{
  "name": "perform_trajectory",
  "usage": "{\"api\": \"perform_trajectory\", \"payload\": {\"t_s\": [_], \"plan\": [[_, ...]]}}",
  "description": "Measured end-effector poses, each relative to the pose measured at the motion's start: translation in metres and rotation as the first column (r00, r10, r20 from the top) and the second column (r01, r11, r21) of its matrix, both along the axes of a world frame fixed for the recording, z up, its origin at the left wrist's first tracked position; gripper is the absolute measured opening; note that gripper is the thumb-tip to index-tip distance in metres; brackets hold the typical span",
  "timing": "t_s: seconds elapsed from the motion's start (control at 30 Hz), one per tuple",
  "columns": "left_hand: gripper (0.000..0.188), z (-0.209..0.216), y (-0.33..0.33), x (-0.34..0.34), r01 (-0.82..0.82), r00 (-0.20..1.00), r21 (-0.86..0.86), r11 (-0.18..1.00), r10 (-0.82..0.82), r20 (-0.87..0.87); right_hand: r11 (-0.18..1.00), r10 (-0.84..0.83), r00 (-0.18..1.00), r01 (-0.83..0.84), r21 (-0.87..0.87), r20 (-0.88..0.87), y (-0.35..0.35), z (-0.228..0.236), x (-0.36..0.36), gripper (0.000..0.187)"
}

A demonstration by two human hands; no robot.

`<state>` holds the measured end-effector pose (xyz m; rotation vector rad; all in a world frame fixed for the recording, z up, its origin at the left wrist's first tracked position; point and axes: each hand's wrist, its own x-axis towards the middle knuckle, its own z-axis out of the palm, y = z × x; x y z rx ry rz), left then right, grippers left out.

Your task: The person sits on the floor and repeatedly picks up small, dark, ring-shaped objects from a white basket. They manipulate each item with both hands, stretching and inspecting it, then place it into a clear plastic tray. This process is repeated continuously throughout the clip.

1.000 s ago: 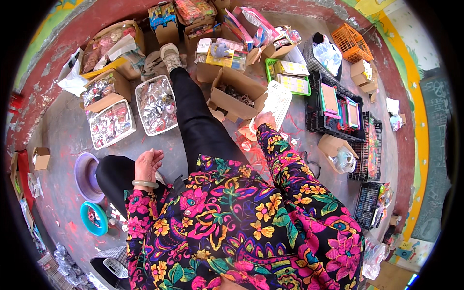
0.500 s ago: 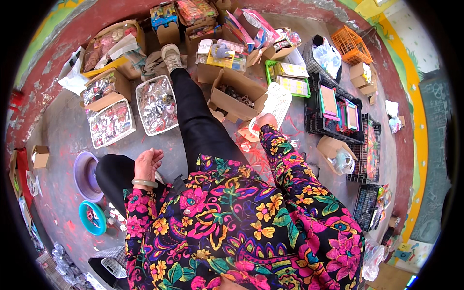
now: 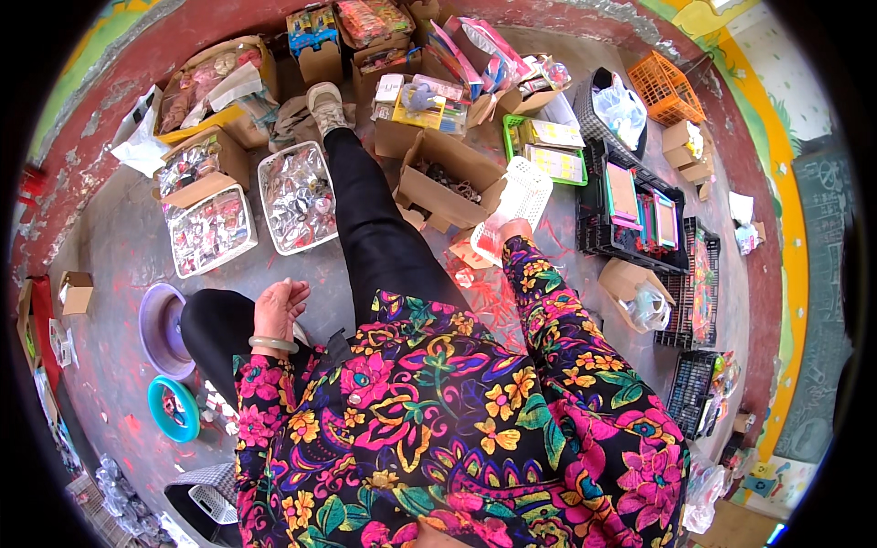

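My right hand (image 3: 516,228) is at the near end of a white plastic basket (image 3: 523,187) with a perforated wall; its fingers are hidden from view. Just beyond, an open cardboard box (image 3: 457,183) holds dark small items. My left hand (image 3: 279,310), with a pale bangle at the wrist, hovers by my bent left knee. Its fingers are curled together and nothing shows in them. Ahead of it, a white tray (image 3: 300,196) and a second white tray (image 3: 212,233) are filled with small plastic-wrapped pieces.
My outstretched leg (image 3: 379,219) crosses the floor between the trays and the cardboard box. Black crates (image 3: 630,205) and a green basket (image 3: 546,151) stand to the right. A purple basin (image 3: 164,331) and a turquoise ring-shaped container (image 3: 174,409) are at the left. Filled boxes line the far wall.
My right hand has shifted slightly right and a little nearer at the white basket. The left hand has stayed in place.
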<state>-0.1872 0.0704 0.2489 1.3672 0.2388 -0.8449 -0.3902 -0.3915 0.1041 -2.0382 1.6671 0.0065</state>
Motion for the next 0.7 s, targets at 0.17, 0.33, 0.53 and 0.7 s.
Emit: {"api": "perform_trajectory", "payload": {"t_s": [0.17, 0.33, 0.53, 0.7], "plan": [[0.019, -0.001, 0.002, 0.000, -0.003, 1.000, 0.008, 1.000, 0.003, 0.006, 1.000, 0.019, 0.995, -0.018, 0.009, -0.095, 0.001, 0.005, 0.010, 0.022], [0.019, 0.002, 0.004, 0.000, -0.013, 1.000, 0.015, 1.000, 0.013, 0.008, 0.998, 0.065, 0.988, -0.061, 0.034, -0.142, 0.016, 0.031, 0.019, 0.027], [0.019, -0.004, 0.000, 0.002, 0.005, 1.000, -0.002, 1.000, -0.005, 0.000, 0.991, 0.133, 0.945, -0.132, 0.024, -0.300, -0.019, -0.016, 0.002, 0.027], [0.019, 0.001, 0.004, 0.003, -0.014, 1.000, 0.014, 1.000, 0.014, 0.014, 1.000, 0.017, 0.989, -0.014, 0.017, -0.146, 0.000, 0.027, 0.011, 0.027]]}}
